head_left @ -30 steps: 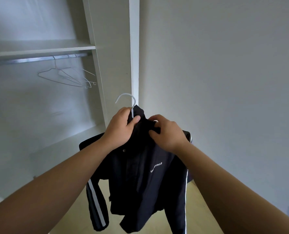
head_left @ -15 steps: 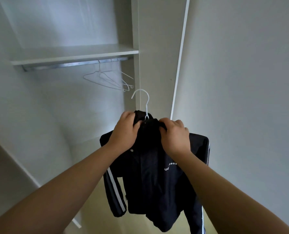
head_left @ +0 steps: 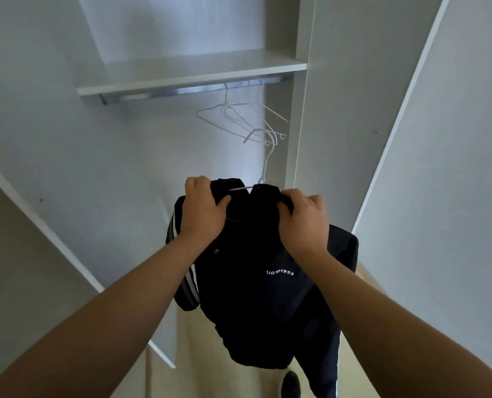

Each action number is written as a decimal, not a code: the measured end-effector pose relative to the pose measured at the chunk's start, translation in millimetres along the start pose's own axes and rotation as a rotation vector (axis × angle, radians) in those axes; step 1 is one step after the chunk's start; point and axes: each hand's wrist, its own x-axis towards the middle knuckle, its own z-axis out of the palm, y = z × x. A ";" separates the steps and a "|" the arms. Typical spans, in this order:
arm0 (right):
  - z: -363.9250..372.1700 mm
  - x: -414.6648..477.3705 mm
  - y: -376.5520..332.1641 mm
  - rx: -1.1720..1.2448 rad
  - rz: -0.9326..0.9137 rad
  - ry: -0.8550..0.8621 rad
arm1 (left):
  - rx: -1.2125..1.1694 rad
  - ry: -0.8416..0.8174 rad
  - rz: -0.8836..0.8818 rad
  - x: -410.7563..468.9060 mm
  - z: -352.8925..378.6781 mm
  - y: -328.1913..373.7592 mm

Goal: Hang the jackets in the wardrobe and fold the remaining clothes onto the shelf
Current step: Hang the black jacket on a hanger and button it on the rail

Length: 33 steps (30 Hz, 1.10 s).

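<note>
Your left hand [head_left: 203, 209] and right hand [head_left: 302, 222] each grip the black jacket [head_left: 256, 268] at a shoulder, fingers curled into the cloth. The jacket hangs on a white hanger [head_left: 267, 156], its hook below the wardrobe rail [head_left: 181, 89], near the empty hangers [head_left: 239, 116] on that rail.
</note>
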 end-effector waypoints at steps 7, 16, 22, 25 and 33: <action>65.0 98.3 6.4 0.039 -0.068 -0.031 | 0.100 -0.033 -0.084 99.0 29.2 -29.2; 158.8 214.8 9.7 0.047 -0.084 -0.176 | 0.194 -0.122 -0.141 224.9 62.5 -80.5; 228.6 274.5 1.2 0.027 -0.099 -0.203 | 0.056 -0.227 -0.238 306.5 78.8 -140.4; 267.0 301.8 -0.1 0.008 -0.082 -0.160 | -0.007 -0.280 -0.231 348.8 95.7 -174.1; 358.2 361.0 -8.4 -0.066 0.068 -0.051 | -0.003 -0.335 -0.109 449.9 139.4 -235.8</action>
